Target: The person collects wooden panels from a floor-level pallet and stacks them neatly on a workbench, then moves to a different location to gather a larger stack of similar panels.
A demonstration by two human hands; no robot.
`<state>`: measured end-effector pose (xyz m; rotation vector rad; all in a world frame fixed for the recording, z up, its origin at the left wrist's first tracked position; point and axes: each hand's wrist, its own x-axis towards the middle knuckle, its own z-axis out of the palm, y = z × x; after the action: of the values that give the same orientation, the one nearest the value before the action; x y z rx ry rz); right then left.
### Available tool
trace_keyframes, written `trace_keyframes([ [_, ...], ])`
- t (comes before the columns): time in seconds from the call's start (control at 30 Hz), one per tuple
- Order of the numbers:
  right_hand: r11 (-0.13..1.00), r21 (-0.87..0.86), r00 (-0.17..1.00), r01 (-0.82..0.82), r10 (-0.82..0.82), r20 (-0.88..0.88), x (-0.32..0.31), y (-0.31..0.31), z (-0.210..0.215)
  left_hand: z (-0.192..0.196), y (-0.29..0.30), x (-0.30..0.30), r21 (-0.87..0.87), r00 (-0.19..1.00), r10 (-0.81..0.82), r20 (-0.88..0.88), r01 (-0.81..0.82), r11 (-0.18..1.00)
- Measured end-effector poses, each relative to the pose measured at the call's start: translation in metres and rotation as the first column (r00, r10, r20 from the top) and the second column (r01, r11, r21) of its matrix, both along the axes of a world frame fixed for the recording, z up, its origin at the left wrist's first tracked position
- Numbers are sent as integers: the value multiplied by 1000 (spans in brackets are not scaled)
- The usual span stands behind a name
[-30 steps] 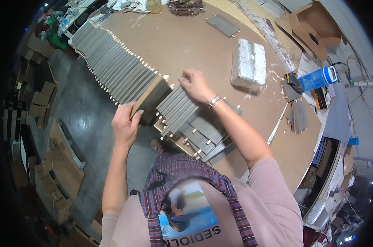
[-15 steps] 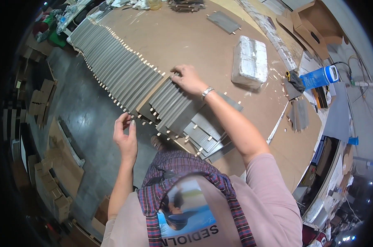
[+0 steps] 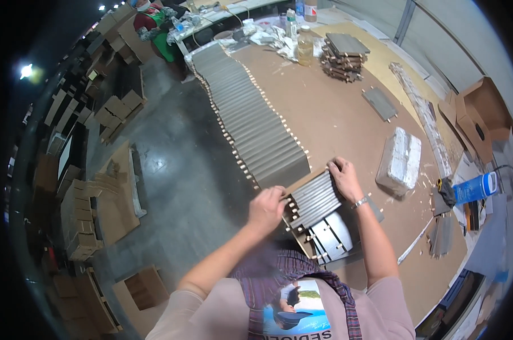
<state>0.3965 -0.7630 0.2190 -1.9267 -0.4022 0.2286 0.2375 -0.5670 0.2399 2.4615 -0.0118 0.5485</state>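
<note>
My left grip (image 3: pixel 265 209) has moved from loose beside the bench's (image 3: pixel 338 130) left edge to a board (image 3: pixel 306 181), pinching its left end; my right grip (image 3: pixel 345 180) pinches the other. Its tan edge faces up, between the long row of grey boards (image 3: pixel 251 116) along the bench's left edge and the short batch (image 3: pixel 316 202) nearer me. Toward the right edge sits a white block (image 3: pixel 400 161); near the far edge, a jar (image 3: pixel 305 48) beside a stack (image 3: pixel 344 56).

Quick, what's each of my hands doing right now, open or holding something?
Left hand: closed, fingers at the left end of a tan-edged slat.
Right hand: closed, fingers at that slat's right end.
</note>
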Motion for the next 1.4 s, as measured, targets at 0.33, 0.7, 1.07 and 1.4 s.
trace_keyframes([
  [0.33, 998, -65, 999, -4, 7, 49, -10, -10, 3, 40, 41, 2, -419, 936, 303, 177, -207, 884],
  [0.7, 991, -112, 991, -72, 83, 103, -2, -12, -8, -47, 13, 34, -773, 882, -78, -465, -362, 521],
  [1.07, 1000, -18, 999, 7, -8, -45, -4, -9, -3, 13, -6, 15, 106, 923, -43, -382, 90, 990],
  [1.4, 992, -117, 999, 38, -39, -7, -3, -8, 0, 52, -1, 21, -111, 808, -131, -574, 82, 990],
])
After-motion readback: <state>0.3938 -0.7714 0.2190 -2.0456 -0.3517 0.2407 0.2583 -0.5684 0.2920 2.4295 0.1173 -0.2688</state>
